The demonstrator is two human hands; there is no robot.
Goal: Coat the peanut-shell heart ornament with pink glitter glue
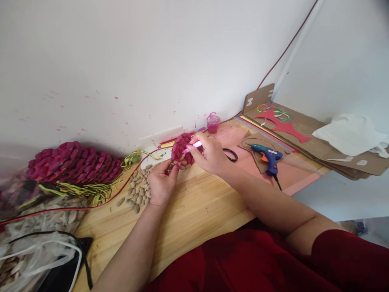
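White wall (146,61) backs a wooden desk (194,211). Near its rear edge, a magenta peanut-covered piece (180,142) is pinched by the left hand (162,182), thumb against fingers. Bunched fingers of the right hand (210,155) grip a white brush (197,144) at it. Loose peanuts (139,188) lie leftward, a pink cup (213,125) at the rear edge, a glue gun (268,156) rightward.

Magenta disc (180,144) partly hidden behind hands (211,154); white tool (197,144), tip indistinct; plastic bag (50,250) cut by left edge.
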